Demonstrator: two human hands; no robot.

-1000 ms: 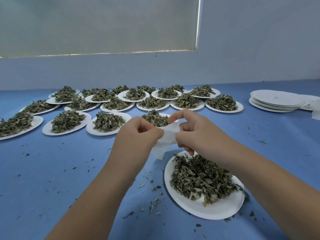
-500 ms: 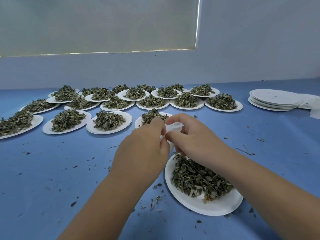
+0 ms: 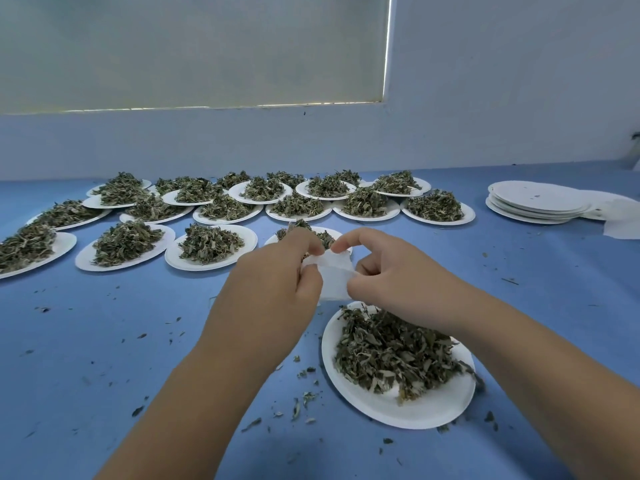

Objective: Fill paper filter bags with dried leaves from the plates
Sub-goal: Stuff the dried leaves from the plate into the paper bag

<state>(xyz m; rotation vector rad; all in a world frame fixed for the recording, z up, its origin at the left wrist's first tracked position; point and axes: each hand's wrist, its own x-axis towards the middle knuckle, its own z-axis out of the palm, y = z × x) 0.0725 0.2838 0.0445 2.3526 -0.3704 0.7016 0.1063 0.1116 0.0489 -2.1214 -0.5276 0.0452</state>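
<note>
A white paper filter bag (image 3: 333, 277) hangs between my two hands above the blue table. My left hand (image 3: 273, 289) pinches its left edge with fingers and thumb. On the bag's right edge my right hand (image 3: 391, 271) pinches with thumb and forefinger. Just below the bag stands a white paper plate (image 3: 391, 410) heaped with dried green leaves (image 3: 391, 348). The bag's mouth is hidden by my fingers.
Several more white plates of dried leaves (image 3: 207, 242) fill the far left and middle of the blue table (image 3: 104, 341). A stack of bare plates (image 3: 536, 202) and loose white paper (image 3: 623, 223) lie at the far right. Leaf crumbs are scattered around the near plate.
Half a second ago my hands were pressed close with the bag almost hidden. Now they have drawn slightly apart and the bag is spread between them.
</note>
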